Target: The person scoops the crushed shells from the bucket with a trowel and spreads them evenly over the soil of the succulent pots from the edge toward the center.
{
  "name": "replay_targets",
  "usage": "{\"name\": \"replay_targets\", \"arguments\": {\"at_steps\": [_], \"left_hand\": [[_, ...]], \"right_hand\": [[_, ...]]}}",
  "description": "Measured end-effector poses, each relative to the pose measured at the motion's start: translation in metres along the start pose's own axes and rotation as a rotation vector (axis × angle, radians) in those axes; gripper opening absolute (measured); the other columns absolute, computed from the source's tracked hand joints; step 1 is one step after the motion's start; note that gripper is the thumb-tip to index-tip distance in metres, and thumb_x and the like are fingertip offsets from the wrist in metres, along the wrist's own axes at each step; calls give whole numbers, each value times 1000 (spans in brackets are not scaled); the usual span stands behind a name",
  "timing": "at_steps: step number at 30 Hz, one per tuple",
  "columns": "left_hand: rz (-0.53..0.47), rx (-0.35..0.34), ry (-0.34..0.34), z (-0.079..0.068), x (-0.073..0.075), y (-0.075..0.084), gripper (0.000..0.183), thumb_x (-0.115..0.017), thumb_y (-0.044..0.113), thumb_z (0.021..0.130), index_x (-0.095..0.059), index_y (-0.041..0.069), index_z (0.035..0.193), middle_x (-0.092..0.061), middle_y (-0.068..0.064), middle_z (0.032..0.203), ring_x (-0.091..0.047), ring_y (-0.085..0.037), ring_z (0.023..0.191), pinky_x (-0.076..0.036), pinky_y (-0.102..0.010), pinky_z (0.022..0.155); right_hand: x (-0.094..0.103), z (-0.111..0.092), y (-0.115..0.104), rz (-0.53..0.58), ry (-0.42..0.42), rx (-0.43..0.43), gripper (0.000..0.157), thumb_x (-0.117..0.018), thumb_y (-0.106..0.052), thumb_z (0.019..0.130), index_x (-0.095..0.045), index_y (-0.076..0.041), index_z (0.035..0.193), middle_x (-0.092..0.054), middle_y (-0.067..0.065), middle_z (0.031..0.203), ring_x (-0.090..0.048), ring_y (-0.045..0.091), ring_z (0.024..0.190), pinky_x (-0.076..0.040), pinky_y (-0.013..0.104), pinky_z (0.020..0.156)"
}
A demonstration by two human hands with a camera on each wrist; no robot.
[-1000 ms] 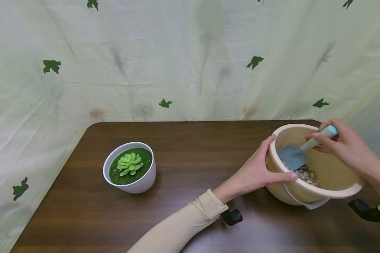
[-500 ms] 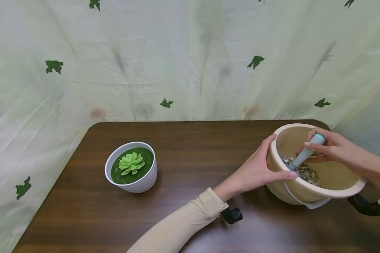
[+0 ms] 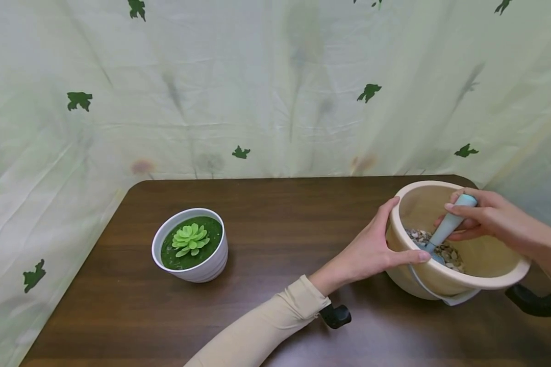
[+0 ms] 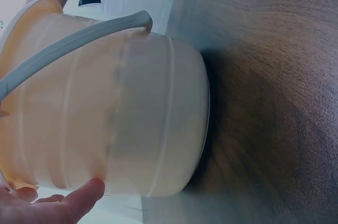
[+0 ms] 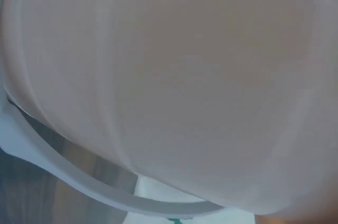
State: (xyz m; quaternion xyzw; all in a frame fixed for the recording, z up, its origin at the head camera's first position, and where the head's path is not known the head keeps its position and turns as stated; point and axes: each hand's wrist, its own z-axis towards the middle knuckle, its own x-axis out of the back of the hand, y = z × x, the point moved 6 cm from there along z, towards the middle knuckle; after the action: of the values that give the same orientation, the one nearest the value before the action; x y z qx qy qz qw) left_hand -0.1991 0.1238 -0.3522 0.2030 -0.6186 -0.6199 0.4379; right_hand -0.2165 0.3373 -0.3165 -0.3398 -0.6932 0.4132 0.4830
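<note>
At the right of the head view, a cream bucket (image 3: 496,282) holds a bed of small pebble-like pieces (image 3: 451,255). My left hand (image 3: 367,250) grips its left rim, thumb over the edge and fingers along the outside; its fingertips press on the bucket wall (image 4: 142,108) in the left wrist view. Inside the bucket, my right hand (image 3: 500,216) pinches the handle of a light blue toy shovel (image 3: 451,221). The shovel's blade is down among the pieces, mostly hidden. The right wrist view is filled by the bucket's side (image 5: 206,81), with the right hand out of sight.
A white pot (image 3: 213,262) with a green succulent (image 3: 190,239) stands on the left of the dark wooden table (image 3: 275,214). The bucket's pale carrying handle (image 4: 79,42) hangs down its near side. A leaf-patterned curtain (image 3: 266,92) hangs behind the table.
The shovel has gone down from above the pieces, its blade sinking among them, and its handle has since shifted slightly right. My left hand keeps its grip on the rim.
</note>
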Motion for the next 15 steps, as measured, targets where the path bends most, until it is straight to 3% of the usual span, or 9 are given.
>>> {"name": "replay_targets", "arguments": {"at_steps": [9, 15], "left_hand": [[-43, -6, -6, 1, -1, 0, 104, -82, 35, 79, -11, 36, 156, -26, 10, 153, -34, -1, 130, -33, -26, 104], [-59, -5, -13, 1, -2, 0, 105, -82, 33, 79, -11, 37, 156, -25, 11, 154, -33, -1, 131, -34, -27, 103]], "right_hand": [[21, -14, -4, 209, -12, 104, 7, -39, -1, 105, -46, 0, 107, -72, 20, 97, -71, 29, 88, -56, 43, 70], [39, -22, 5, 248, 38, 61, 10, -39, -8, 107, -45, 0, 106, -73, 15, 97, -72, 28, 87, -56, 42, 70]]}}
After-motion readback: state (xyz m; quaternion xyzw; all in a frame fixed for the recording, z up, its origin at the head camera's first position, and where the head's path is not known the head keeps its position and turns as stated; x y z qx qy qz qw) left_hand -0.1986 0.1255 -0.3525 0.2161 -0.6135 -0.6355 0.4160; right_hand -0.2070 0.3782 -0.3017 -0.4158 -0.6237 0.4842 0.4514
